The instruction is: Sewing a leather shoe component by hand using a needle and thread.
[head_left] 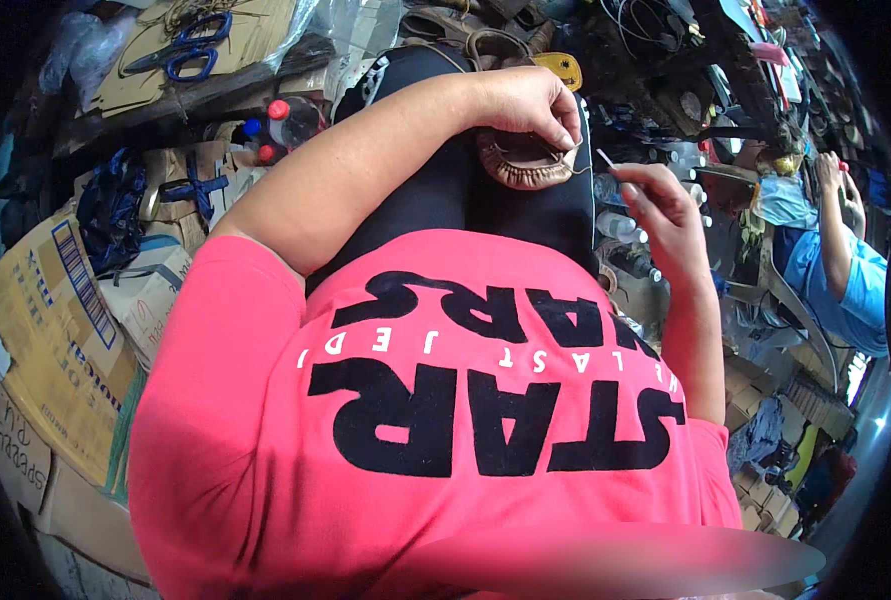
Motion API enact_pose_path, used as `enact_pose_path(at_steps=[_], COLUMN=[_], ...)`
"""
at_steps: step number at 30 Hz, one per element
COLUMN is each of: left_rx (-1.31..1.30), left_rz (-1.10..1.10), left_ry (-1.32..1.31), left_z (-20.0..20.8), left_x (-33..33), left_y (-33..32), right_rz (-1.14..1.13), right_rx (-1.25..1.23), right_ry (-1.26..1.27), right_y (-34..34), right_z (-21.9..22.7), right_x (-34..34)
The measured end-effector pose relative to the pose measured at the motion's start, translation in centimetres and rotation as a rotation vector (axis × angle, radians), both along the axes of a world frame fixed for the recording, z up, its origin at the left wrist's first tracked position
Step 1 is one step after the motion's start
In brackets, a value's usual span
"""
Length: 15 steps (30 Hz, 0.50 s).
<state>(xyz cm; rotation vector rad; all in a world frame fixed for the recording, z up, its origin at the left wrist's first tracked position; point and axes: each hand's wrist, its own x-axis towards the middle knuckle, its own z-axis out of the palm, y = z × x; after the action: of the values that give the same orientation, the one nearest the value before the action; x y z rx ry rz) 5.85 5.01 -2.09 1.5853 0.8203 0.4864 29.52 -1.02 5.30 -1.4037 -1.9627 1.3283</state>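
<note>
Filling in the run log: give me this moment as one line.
left hand: presses brown shoe piece on lap | right hand: pinches needle, thread runs to piece | nearby: blue scissors, bottles

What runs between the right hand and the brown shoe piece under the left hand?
In the head view, a thin thread spans from the right hand to the brown shoe piece under the left hand.

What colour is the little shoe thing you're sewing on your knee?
The leather piece is brown, seen in the head view.
</note>
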Motion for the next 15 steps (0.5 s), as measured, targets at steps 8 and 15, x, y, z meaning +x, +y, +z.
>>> enact_pose_path(at_steps=[8,15], left_rx=[-0.045,-0.004], left_rz=[-0.108,-0.125], left_ry=[0.002,0.026], left_z=[0.0,-0.3], left_x=[-0.5,-0.4], left_y=[0.3,0.4], right_rz=[0.136,0.164], right_rx=[0.037,0.024], right_ry=[-0.208,-0.3], right_y=[0.6,1.1], right_z=[-0.3,0.7], right_x=[-1.8,-2.5])
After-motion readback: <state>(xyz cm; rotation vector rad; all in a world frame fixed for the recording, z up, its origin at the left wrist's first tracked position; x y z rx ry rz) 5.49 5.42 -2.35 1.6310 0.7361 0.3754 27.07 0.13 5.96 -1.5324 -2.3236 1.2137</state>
